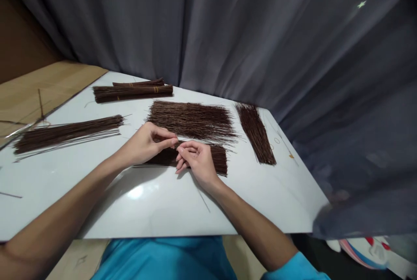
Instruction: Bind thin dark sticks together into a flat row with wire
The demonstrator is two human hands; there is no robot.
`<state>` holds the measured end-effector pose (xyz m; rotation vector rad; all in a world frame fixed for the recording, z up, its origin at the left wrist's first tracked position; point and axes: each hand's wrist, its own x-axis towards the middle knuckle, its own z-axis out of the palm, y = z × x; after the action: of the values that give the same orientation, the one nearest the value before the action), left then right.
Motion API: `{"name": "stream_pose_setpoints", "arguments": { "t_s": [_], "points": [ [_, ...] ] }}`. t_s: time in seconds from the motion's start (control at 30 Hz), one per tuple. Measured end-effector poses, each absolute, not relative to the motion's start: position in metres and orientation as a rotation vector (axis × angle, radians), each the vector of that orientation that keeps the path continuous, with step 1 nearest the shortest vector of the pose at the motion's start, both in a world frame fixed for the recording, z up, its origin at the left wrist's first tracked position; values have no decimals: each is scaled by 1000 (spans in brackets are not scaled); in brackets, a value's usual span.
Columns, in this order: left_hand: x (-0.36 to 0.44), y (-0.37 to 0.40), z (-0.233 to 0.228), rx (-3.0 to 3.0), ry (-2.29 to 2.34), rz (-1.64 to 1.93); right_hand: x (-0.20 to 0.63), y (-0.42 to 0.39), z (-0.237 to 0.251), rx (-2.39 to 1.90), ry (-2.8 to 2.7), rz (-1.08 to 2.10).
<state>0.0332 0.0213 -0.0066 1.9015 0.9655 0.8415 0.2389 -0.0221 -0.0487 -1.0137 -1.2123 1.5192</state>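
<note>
We see both hands meeting over the small pile of dark brown sticks (215,158) at the centre of the white table (156,210). The left hand (145,143) pinches its fingertips together on a thin stick; the right hand (197,160) curls loosely on the pile, touching the left fingertips. A larger loose pile (192,121) lies at 12 o'clock, tied bundles (132,91) at 11, another spread (256,132) at 2, long sticks (65,132) at 9.
</note>
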Motion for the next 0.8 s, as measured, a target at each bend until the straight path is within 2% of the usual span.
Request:
{"name": "stream_pose_setpoints", "arguments": {
  "t_s": [0.13,0.3,0.43,0.53,0.63,0.8],
  "points": [
    [35,16,-5,1973,1007,912,244,-27,-32,-1133,-1548,1214],
    [40,8,-4,2135,977,886,255,-21,0,-1170,-2297,496],
    [39,7,-6,2033,939,941,259,-10,25,-1106,-2591,263],
    [37,8,-7,1965,875,906,262,-1,40,-1049,-2662,226],
    [34,7,-1,1930,842,699,267,12,52,-926,-2684,304],
    [24,3,17,1785,729,597,273,36,56,-645,-2474,972]
  ]
}}
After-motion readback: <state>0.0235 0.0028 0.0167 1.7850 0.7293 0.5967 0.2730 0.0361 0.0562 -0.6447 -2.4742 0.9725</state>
